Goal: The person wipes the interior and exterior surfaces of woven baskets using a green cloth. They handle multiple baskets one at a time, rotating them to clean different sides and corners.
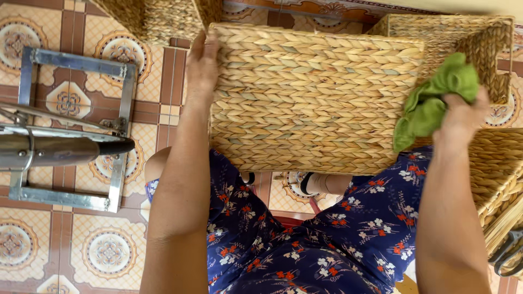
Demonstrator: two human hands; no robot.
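- Underfoot, the patterned tile floor (pixel 81 256) in cream, brown and orange spreads across the whole room and shows on every side of the seated person.
- Next in size, a rectangular woven straw basket (pixel 310 98) rests on the person's lap over a dark blue flowered dress (pixel 327 245), its flat braided face turned up toward the head camera. Its long axis runs left to right, tilted a little, with the far edge pointing away from the person.
- More woven baskets crowd around it: one at the top left (pixel 158 19), one with an open mouth at the top right (pixel 463 38) just behind the cloth, and another at the right edge (pixel 498 169) close by the right forearm.
- A metal frame (pixel 73 130) with a dark-tipped bar lies on the tiles to the left, well apart from the basket.
- The left hand (pixel 201 65) lies flat against the basket's left side, fingers stretched toward the far corner, steadying it rather than clenching.
- The right hand (pixel 460 117) is closed around a crumpled green cloth (pixel 433 100), which presses against the basket's right end and hides that corner.
- Dark scissor handles (pixel 509 253) peek in at the lower right edge.
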